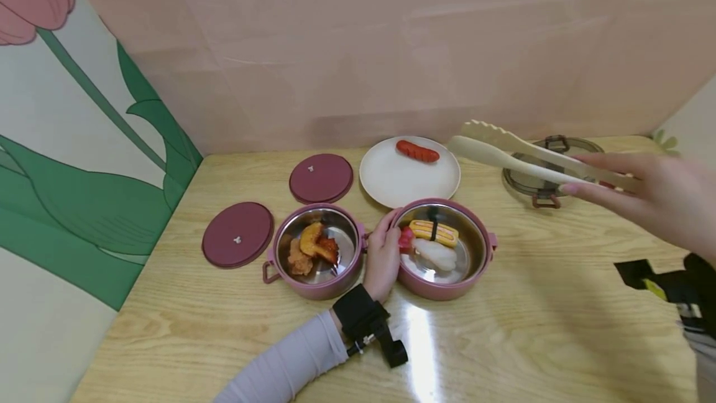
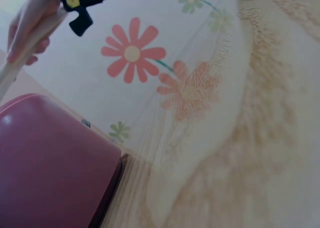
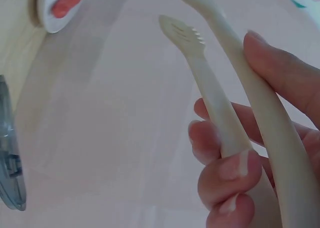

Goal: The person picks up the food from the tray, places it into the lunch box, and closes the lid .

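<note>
1. The right hand [image 1: 668, 196] holds up cream tongs [image 1: 520, 165], tips apart.
2. The left hand [image 1: 383, 260] touches the side of the right pink pot [image 1: 442, 291]; I can't tell how its fingers bend.
3. That pot holds a yellow roll [image 1: 447, 236]; the left pink pot [image 1: 320, 292] holds brown bits [image 1: 300, 260].
4. Two red lids [image 1: 323, 180] and a white plate [image 1: 391, 174] with a sausage [image 1: 417, 151] lie about.
5. The tongs block part of a see-through lid [image 1: 524, 185].
6. Marks on the red lids are too small to make out.

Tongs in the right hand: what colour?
Pale cream; the tongs show best in the right wrist view.
</note>
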Tool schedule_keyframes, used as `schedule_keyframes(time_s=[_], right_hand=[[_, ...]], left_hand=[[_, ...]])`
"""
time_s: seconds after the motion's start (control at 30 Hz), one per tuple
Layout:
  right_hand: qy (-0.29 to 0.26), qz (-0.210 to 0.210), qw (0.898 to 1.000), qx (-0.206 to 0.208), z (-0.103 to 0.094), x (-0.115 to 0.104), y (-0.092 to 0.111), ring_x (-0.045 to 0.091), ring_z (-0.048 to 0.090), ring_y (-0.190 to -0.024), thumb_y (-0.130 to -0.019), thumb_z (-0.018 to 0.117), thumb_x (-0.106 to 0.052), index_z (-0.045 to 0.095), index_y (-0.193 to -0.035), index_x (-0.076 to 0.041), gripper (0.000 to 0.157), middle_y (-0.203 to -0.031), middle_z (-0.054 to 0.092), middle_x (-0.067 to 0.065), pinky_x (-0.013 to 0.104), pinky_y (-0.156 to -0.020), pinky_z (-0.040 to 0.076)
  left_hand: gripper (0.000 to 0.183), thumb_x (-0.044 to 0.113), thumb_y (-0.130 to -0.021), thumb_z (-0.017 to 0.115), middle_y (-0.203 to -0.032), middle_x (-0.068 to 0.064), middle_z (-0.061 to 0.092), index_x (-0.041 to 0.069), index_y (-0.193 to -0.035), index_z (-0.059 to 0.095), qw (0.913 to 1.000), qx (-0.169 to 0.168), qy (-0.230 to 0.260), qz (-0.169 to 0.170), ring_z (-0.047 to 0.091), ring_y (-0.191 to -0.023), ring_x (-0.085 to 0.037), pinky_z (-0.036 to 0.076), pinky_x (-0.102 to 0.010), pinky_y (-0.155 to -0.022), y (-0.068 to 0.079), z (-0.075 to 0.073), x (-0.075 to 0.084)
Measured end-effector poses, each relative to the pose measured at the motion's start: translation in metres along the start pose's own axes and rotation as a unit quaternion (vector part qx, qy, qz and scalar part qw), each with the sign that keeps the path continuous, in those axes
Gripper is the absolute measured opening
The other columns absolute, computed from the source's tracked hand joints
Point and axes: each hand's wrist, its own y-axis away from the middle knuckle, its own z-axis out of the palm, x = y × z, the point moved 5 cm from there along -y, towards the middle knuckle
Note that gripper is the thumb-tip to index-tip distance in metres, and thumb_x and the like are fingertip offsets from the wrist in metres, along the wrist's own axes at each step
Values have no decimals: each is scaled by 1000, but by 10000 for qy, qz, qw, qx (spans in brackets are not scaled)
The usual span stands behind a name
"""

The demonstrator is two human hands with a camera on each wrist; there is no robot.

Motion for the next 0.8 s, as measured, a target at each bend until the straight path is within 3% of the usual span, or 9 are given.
schedule_keyframes(time_s=[0.1, 0.23, 0.33, 0.43, 0.63, 0.8], right_hand=[[-49, 102, 9995, -311, 3, 8, -15, 13, 43, -45, -89, 69, -37, 61, -126, 4, 55, -95, 67, 33, 27, -41, 28], [-145, -67, 9988, -462, 7, 15, -36, 25, 58, -61, -90, 68, -35, 61, -130, -4, 51, -107, 65, 32, 30, -48, 37], [-123, -163, 9984, -527, 11, 17, -49, 25, 57, -66, -91, 67, -37, 63, -130, -10, 48, -103, 69, 25, 30, -52, 37], [-62, -153, 9978, -647, 17, 18, -62, 21, 50, -62, -91, 65, -41, 65, -125, -7, 48, -88, 70, 18, 30, -51, 35], [-197, -109, 9941, -1057, 32, 18, -84, 17, 47, -59, -94, 62, -43, 66, -123, -7, 47, -71, 61, 4, 29, -48, 34], [-271, -83, 9893, -1434, 47, 19, -99, 17, 46, -58, -94, 59, -46, 63, -125, -4, 53, -68, 56, 3, 29, -48, 34]], left_hand=[[41, 2, -97, 39, -136, -14, 57, -4, -135, 52, 10000, -10, 4, 23, 49, -128, -21, 36, -35, -112, 0, 0, 0], [41, 2, -97, 39, -136, -14, 56, -4, -135, 51, 10000, -20, -12, 40, 48, -130, -21, 35, -35, -113, 0, 0, 1], [41, 3, -97, 38, -137, -14, 56, -4, -136, 51, 10000, -28, -17, 17, 48, -129, -21, 35, -36, -113, 1, 0, 2], [42, 3, -97, 38, -137, -13, 56, -3, -136, 51, 10000, -43, -6, -28, 48, -130, -21, 35, -36, -113, 2, 1, 2], [42, 2, -96, 39, -138, -13, 55, -3, -136, 51, 10000, -43, -30, -66, 46, -133, -21, 33, -36, -114, 1, 2, 2], [42, 3, -97, 38, -138, -13, 56, -2, -136, 52, 10000, -30, -47, -50, 46, -132, -21, 33, -36, -114, 2, 1, 2]])
